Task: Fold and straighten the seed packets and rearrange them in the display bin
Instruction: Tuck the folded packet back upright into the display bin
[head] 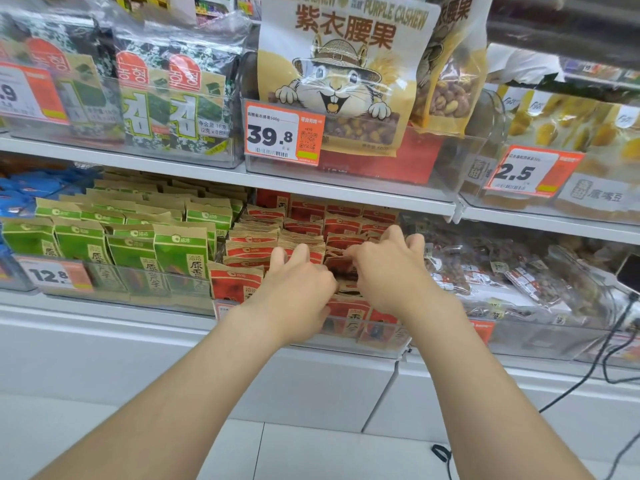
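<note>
Right hand (384,271) pinches the top flap of a red packet (341,266) in the bin (346,337). Left hand (298,282) sits just beside the pinch, fingers curled among packets, so its hold cannot be told. The packet looks light, crinkly and loose-filled. Grip it at the stiffer top seam.

Matt kraft-paper red seed packets (242,282) in a clear glossy plastic display bin (377,336); smooth white shelf edge (173,168), upper left.
</note>
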Available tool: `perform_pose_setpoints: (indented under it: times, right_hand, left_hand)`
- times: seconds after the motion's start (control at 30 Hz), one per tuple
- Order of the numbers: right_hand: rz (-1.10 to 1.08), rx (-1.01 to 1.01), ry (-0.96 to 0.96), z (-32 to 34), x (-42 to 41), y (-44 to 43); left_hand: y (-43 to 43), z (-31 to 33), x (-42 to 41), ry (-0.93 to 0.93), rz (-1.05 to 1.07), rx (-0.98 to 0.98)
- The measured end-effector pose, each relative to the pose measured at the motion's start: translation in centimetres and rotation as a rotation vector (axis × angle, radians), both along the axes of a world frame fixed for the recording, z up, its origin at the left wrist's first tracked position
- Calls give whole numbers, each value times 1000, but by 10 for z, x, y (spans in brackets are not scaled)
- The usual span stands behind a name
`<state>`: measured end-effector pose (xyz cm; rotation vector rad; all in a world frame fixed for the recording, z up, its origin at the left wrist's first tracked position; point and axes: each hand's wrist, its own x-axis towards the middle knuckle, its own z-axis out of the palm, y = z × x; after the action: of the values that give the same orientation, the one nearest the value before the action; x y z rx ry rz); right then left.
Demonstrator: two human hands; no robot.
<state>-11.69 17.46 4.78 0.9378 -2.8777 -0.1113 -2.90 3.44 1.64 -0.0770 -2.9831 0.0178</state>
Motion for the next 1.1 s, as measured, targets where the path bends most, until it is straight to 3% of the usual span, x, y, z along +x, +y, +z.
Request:
perform_pose_setpoints:
  times: [0.2,0.33,0.53,1.0,1.1]
  right_hand:
    - [-78,165,-28,2,-9,-31]
    - [-33,102,18,4,-19,-32]
    - [-11,-25,-357,20,-35,-12]
    - [109,-118,-255,7,-45,-20]
    - [118,-12,-183,-1,-51,-22]
  left_hand:
    - [9,2,-1,44,75,-34]
    - [10,6,-3,33,95,-32]
    - [-6,7,-5,17,88,15]
    - [-7,11,-2,74,121,119]
    - [-5,8,-1,95,129,119]
